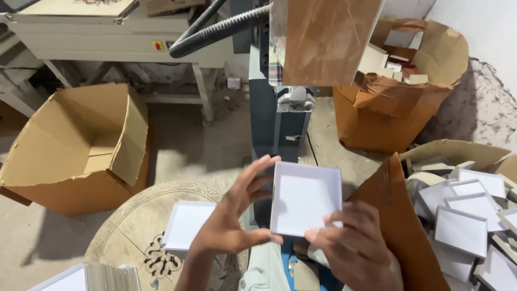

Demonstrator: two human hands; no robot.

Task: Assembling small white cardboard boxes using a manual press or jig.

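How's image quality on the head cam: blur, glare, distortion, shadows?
Head view: the white box tray held by the left hand and right hand is fairly sharp but nearly blown out; the brown panel at top is smeared; wide-angle bending shows at the edges; soft daylight, with a mild shadow beside the open carton.

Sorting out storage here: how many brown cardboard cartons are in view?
3. An open carton lies on the floor at left; a torn carton of scraps stands at upper right; a third carton, full of white trays, is at right. More may sit out of frame.
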